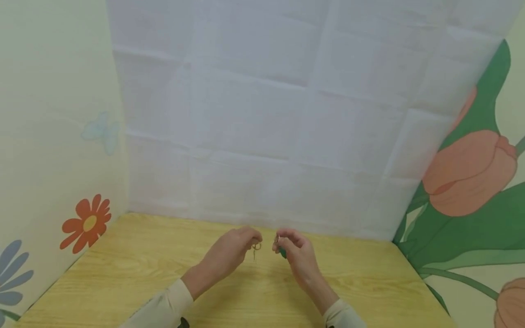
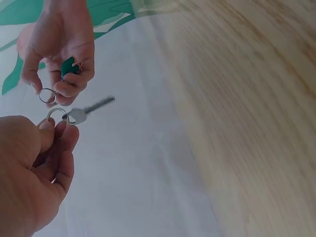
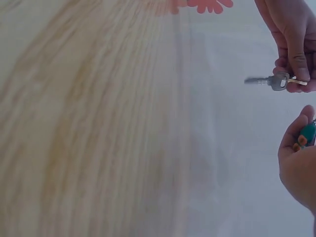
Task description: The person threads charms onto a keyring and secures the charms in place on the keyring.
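My left hand (image 1: 232, 250) pinches a metal ring (image 2: 57, 112) between thumb and finger, above the wooden table. A silver key (image 2: 79, 116) hangs from that ring, its blade pointing away from the fingers. Across a small gap, my right hand (image 1: 301, 255) pinches a separate silver split ring (image 2: 48, 96). A green charm (image 2: 70, 68) with small orange parts lies against the right hand's curled fingers, partly hidden by them in the right wrist view. The two rings are close together but apart.
Below both hands spreads the wooden tabletop (image 1: 135, 255). A creased white sheet (image 1: 254, 114) hangs along its back edge. Side walls bear painted flowers, a red one (image 1: 88, 223) at left and a large pink tulip (image 1: 471, 173) at right.
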Demonstrator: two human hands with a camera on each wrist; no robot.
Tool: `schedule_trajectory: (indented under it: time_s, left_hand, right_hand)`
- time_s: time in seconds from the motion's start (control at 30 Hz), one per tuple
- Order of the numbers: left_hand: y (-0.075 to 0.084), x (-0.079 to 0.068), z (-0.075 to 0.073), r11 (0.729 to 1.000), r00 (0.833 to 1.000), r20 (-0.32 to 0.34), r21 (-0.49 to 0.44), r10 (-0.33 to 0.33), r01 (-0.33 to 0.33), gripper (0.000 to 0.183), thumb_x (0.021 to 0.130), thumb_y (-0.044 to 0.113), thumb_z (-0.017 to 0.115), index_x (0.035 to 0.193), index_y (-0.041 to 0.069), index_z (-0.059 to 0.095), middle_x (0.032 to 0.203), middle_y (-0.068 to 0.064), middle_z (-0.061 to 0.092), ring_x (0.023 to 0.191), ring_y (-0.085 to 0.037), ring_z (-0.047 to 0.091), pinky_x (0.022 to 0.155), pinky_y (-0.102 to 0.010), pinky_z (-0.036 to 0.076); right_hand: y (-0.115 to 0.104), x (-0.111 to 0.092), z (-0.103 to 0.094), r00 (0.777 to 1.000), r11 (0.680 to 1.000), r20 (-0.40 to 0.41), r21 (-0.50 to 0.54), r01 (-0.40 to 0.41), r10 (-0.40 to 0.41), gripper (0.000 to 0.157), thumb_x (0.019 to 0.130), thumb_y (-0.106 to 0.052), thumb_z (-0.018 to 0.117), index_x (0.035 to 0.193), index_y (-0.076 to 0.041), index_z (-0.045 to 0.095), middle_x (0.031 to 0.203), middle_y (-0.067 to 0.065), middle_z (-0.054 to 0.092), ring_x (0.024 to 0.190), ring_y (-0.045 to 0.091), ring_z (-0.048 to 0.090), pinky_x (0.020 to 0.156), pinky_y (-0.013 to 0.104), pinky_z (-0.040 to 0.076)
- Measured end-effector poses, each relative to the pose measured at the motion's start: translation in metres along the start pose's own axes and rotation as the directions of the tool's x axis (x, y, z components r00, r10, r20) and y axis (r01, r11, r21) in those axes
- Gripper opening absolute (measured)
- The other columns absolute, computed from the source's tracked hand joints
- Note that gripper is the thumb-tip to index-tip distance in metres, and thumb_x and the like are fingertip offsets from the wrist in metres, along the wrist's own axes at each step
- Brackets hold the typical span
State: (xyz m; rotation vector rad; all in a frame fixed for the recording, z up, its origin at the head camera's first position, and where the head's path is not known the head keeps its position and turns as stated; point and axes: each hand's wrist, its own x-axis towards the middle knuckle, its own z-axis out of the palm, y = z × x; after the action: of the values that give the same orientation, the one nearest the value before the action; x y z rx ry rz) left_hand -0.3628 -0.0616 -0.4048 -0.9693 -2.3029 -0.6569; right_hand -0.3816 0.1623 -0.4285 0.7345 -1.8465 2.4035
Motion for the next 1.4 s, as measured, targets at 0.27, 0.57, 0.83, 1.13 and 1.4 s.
schedule_trajectory:
  time_s: [0.27,0.57,0.83,1.13,1.4]
  left_hand:
    - [0.005,0.002,-0.003,0.948,0.987,0.055,-0.275,-0.153,0.162,0.016,0.111,0.018,0.046,0.12,0.016,0.059,0.093,0.009,0.059,0.07,-0.004,0.055,0.062,-0.027,0.05]
    - [0.009,0.006,-0.011,0.913,0.991,-0.011,-0.391,-0.134,0.119,0.018,0.104,0.007,0.06,0.115,0.019,0.068,0.102,0.004,0.063,0.077,-0.006,0.062,0.067,-0.027,0.055]
    - [0.014,0.006,-0.017,0.84,0.969,0.016,-0.495,-0.247,0.222,0.024,0.1,-0.001,0.063,0.121,0.01,0.066,0.104,0.0,0.072,0.088,-0.011,0.07,0.077,-0.028,0.057]
    - [0.024,0.007,-0.025,0.696,0.94,0.136,-0.641,-0.312,0.323,0.015,0.098,0.02,0.07,0.111,0.014,0.074,0.102,-0.002,0.074,0.091,-0.017,0.071,0.081,-0.031,0.057]
    - [0.026,0.005,-0.034,0.645,0.912,0.159,-0.661,-0.379,0.384,0.018,0.098,0.024,0.072,0.112,0.015,0.075,0.102,-0.005,0.074,0.091,-0.02,0.071,0.081,-0.033,0.057]
  right_hand:
    - [-0.01,-0.005,-0.001,1.0,0.999,0.019,0.042,-0.015,0.014,0.02,0.099,-0.007,0.064,0.112,0.008,0.062,0.099,0.014,0.063,0.085,0.023,0.067,0.08,0.031,0.055]
    - [-0.019,-0.004,0.003,0.998,0.999,0.05,0.041,0.033,-0.035,0.024,0.099,-0.003,0.064,0.113,0.015,0.058,0.1,0.014,0.063,0.087,0.021,0.065,0.081,0.03,0.055]
    - [-0.024,-0.005,0.004,0.999,0.998,0.023,0.045,0.043,-0.044,0.021,0.096,0.003,0.065,0.114,0.011,0.06,0.102,0.017,0.061,0.086,0.022,0.065,0.08,0.03,0.055]
    - [-0.034,-0.011,0.002,0.992,0.978,0.041,-0.172,0.122,-0.116,0.025,0.094,-0.003,0.073,0.116,0.004,0.065,0.106,0.023,0.061,0.092,0.021,0.065,0.081,0.03,0.054]
    - [-0.043,-0.008,0.012,0.915,0.881,0.215,-0.266,0.39,-0.34,0.024,0.094,0.008,0.068,0.117,0.005,0.067,0.108,0.032,0.056,0.09,0.022,0.062,0.069,0.025,0.053]
